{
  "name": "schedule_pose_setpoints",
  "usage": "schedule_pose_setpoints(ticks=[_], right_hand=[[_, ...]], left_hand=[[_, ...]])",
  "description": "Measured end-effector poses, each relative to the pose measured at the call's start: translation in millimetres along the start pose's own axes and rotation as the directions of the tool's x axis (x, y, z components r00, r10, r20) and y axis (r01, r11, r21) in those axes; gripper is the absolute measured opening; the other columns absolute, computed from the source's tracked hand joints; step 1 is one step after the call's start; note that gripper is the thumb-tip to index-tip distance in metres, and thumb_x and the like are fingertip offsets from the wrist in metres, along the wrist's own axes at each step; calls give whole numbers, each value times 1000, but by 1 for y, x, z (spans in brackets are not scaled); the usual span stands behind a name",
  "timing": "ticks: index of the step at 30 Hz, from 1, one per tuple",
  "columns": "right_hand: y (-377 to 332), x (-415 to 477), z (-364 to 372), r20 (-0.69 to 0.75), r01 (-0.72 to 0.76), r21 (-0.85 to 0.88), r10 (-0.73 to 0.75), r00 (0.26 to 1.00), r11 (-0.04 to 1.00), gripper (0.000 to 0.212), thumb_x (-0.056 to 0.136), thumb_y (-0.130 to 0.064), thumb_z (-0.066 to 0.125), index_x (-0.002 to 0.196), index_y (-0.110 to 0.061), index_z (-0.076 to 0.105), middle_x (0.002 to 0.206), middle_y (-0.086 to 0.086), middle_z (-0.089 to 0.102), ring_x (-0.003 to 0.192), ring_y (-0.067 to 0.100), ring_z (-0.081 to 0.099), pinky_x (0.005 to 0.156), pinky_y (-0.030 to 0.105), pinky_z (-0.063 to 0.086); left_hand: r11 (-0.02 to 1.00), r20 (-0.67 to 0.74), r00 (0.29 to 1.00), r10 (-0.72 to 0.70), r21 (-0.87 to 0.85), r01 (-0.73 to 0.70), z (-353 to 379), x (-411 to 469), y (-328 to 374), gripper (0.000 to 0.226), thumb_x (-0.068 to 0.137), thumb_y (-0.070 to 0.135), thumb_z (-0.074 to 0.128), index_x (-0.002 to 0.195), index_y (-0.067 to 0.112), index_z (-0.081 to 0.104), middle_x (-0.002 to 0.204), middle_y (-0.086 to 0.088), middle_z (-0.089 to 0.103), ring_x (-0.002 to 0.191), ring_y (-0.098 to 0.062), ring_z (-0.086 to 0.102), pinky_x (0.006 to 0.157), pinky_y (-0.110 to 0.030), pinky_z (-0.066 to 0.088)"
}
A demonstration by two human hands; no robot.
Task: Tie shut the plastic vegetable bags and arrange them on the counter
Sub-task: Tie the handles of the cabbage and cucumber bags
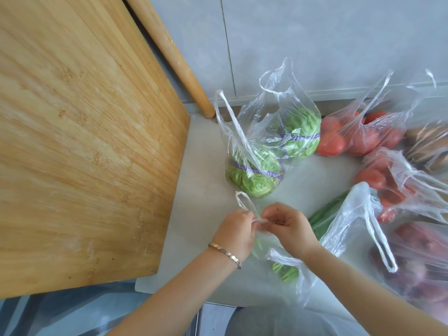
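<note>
My left hand (238, 229) and my right hand (289, 229) meet over a clear plastic bag of green vegetables (286, 270) near the counter's front edge. Both pinch the bag's twisted handles between them, and one handle loop (243, 200) sticks up above my left hand. Behind it stands an open bag of green cabbages (269, 151) with purple bands, its handles upright. To the right lie a bag of green beans (344, 221), two bags of tomatoes (358, 134) (392, 183) and a bag of reddish produce (421, 260), all with loose handles.
A large wooden cutting board (84, 132) covers the counter's left part, with a wooden rolling pin (174, 54) leaning behind it. A bag of brown vegetables (429, 146) lies at the far right. The pale counter (201, 166) ends near my body; grey wall tiles stand behind.
</note>
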State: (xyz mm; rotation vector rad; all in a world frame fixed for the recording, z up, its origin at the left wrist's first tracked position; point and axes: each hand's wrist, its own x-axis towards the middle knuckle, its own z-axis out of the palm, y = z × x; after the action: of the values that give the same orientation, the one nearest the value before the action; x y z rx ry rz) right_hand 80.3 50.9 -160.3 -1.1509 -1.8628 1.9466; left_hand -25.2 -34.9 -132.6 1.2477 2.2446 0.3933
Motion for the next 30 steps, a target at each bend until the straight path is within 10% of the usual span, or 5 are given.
schedule_pose_setpoints(ticks=[4, 12, 19, 26, 30], right_hand=[[-3, 7, -9, 86, -166, 55, 161, 983, 984, 36, 70, 1, 74, 74, -18, 43, 91, 26, 67, 72, 23, 57, 61, 25, 42], [-15, 20, -22, 416, -347, 189, 245, 876, 919, 26, 70, 5, 67, 69, -17, 53, 72, 11, 53, 65, 18, 44, 56, 20, 35], [-9, 10, -15, 230, 142, -172, -101, 968, 975, 37, 77, 5, 67, 86, -30, 74, 69, -18, 70, 73, -3, 66, 74, 11, 51], [14, 7, -11, 225, 627, -582, -638, 736, 518, 32, 90, -31, 47, 79, -15, 72, 81, 1, 65, 60, 15, 64, 49, 25, 52], [22, 9, -13, 325, 632, -742, -704, 632, 225, 28, 90, -32, 42, 79, -20, 64, 89, -2, 52, 69, 17, 57, 61, 26, 49]], left_hand=[[998, -17, 1000, 17, 58, -16, 5, 0, -2, 22, 94, 16, 42, 102, 2, 58, 108, -16, 56, 101, -31, 54, 82, -33, 39], [984, -204, 967, 152, -59, -167, 12, 2, -15, 29, 85, 22, 43, 84, 3, 66, 80, -15, 61, 74, -29, 60, 65, -22, 40], [823, 33, 983, -182, -541, 171, 6, 7, -15, 17, 89, 18, 55, 81, 12, 69, 52, 11, 46, 41, 2, 41, 45, -9, 30], [480, 263, 930, -257, -801, 359, 5, 2, -5, 26, 88, 0, 53, 65, 9, 62, 45, 10, 62, 48, 1, 57, 57, -9, 46], [737, 150, 943, -297, -592, 326, 6, 6, -10, 29, 86, 12, 58, 57, 7, 59, 50, -2, 44, 52, -15, 36, 56, -25, 33]])
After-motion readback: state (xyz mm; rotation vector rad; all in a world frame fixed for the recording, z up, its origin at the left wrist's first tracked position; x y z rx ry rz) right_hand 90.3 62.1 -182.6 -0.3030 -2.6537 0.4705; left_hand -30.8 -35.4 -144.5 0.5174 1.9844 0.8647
